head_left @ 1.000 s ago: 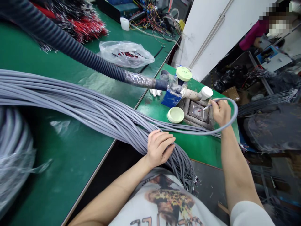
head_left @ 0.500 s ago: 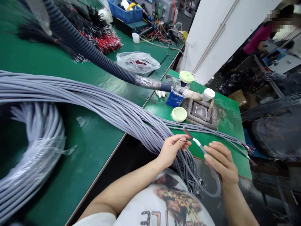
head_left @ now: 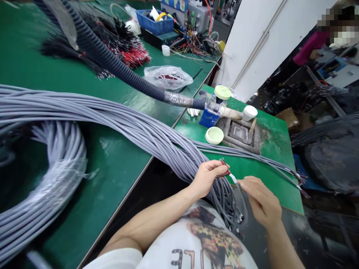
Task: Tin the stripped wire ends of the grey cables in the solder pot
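My left hand (head_left: 209, 177) is closed in a pinch on the thin red and black wires (head_left: 223, 164) at the stripped end of a grey cable. A white sleeve (head_left: 233, 178) covers the cable just below the wires. My right hand (head_left: 262, 200) is beside it with fingers stretched out, fingertips at the grey cable (head_left: 243, 198) below the sleeve. That cable curves down towards the loose ends of a thick bundle of grey cables (head_left: 157, 136), which runs across the bench and under my left hand.
A wrapped cable coil (head_left: 60, 179) lies left on the green bench (head_left: 112, 164). A ribbed hose (head_left: 134, 80) crosses above the bench. On the right board stand a solder pot (head_left: 239, 132), a pale lid (head_left: 214, 135) and a white jar (head_left: 249, 112). A person (head_left: 311, 46) works in the background.
My right hand has shifted slightly left and down, its fingers now nearer together. The cable's loop has drawn in, and its end tilts lower. My left hand keeps the wires.
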{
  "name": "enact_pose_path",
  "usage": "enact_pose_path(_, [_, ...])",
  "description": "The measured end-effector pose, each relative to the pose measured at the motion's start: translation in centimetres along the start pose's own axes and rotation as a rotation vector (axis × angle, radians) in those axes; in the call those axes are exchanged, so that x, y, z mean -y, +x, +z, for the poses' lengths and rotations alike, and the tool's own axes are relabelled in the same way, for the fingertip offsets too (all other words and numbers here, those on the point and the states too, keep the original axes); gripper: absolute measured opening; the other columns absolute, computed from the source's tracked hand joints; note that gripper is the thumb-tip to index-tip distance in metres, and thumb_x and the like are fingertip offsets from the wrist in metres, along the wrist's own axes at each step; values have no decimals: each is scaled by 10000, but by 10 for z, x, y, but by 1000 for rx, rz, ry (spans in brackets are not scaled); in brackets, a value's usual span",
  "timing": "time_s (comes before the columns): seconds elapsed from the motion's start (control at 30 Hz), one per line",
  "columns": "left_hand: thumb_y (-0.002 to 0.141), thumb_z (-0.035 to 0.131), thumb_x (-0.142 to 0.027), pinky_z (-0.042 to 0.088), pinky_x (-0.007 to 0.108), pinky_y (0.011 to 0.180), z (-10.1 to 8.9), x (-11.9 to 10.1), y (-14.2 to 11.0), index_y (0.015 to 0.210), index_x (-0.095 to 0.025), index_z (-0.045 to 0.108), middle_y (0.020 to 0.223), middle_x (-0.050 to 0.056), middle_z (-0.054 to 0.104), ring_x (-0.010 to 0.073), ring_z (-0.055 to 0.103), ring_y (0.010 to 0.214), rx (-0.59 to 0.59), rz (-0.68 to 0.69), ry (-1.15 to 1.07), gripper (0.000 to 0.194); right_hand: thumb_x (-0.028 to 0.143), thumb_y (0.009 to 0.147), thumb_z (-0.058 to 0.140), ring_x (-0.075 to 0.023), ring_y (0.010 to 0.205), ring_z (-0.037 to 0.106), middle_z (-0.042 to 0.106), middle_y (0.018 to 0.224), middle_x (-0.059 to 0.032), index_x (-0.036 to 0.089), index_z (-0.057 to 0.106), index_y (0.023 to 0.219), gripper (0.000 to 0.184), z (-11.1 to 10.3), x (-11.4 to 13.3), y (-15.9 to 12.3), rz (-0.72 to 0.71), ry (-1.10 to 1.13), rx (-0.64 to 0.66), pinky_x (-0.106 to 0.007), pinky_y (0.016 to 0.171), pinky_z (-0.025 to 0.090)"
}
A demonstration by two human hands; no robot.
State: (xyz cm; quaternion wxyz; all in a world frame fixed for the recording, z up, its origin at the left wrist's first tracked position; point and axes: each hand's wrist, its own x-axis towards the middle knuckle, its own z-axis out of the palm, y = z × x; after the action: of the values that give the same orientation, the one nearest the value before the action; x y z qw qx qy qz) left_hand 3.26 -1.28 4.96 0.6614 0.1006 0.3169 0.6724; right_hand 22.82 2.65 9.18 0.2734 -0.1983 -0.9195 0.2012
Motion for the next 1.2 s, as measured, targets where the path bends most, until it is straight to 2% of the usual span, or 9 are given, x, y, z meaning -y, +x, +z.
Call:
enact_pose_path(0.13, [594, 833, -336, 458, 243, 660, 6, 4, -3, 639, -135, 690, 719, 23, 709, 106, 609, 620, 47, -16, 81, 251, 257, 882, 554, -175, 742, 671, 713, 814, -3, 278, 618, 1075, 204, 2, 10, 17, 435, 90, 30, -279, 645, 523])
enact_pose_path(0.2, [607, 824, -348, 449, 239, 641, 8, 4, -5, 631, -133, 686, 680, 17, 696, 104, 593, 604, 65, -1, 130, 256, 317, 877, 571, -151, 639, 635, 671, 696, 19, 252, 622, 903, 86, 5, 15, 26, 542, 141, 50, -246, 575, 479])
enact_pose_path(0.23, [610, 821, -348, 443, 234, 630, 9, 4, -5, 628, -134, 683, 655, 10, 685, 100, 581, 592, 67, 5, 144, 256, 332, 875, 575, -142, 607, 615, 648, 655, 26, 240, 609, 836, 106, 8, 17, 30, 571, 164, 57, -241, 567, 463])
enact_pose_path(0.37, [625, 812, -327, 426, 211, 610, 10, 5, -4, 611, -133, 657, 606, -15, 650, 77, 549, 568, 61, 8, 132, 248, 349, 891, 551, -121, 520, 550, 574, 553, 41, 212, 562, 730, 212, 15, 17, 35, 619, 258, 63, -248, 574, 428])
enact_pose_path(0.57, [666, 783, -263, 450, 205, 622, 12, 12, -1, 670, -144, 633, 624, -30, 650, 75, 578, 577, 44, -3, 30, 192, 370, 907, 519, -130, 528, 542, 545, 533, 35, 206, 553, 730, 244, 23, 12, 29, 662, 440, -6, -253, 547, 405])
enact_pose_path(0.7, [690, 761, -288, 458, 220, 596, 13, 15, 0, 672, -146, 616, 615, -24, 642, 88, 578, 554, 57, -33, -10, 203, 374, 905, 524, -116, 485, 502, 535, 521, 46, 205, 548, 725, 248, 28, 11, 27, 684, 507, -51, -250, 532, 393])
enact_pose_path(0.9, [669, 776, -319, 462, 221, 604, 15, 13, -2, 664, -138, 608, 607, -19, 637, 88, 581, 550, 49, -60, -1, 247, 382, 914, 497, -108, 461, 461, 516, 491, 46, 201, 523, 657, 316, 31, 7, 26, 695, 480, -94, -243, 506, 360])
enact_pose_path(1.03, [621, 813, -294, 464, 203, 616, 17, 12, -2, 641, -136, 596, 615, -36, 622, 72, 573, 565, 42, -17, 17, 269, 376, 867, 572, -111, 485, 507, 549, 536, 41, 198, 562, 685, 255, 29, 4, 31, 700, 408, -80, -238, 505, 373])
enact_pose_path(1.2, [647, 794, -312, 461, 201, 611, 16, 13, -2, 633, -131, 624, 582, -32, 614, 69, 557, 548, 41, -19, 41, 249, 351, 868, 568, -106, 464, 492, 530, 513, 51, 199, 554, 683, 240, 29, 3, 34, 713, 418, -52, -236, 498, 371])
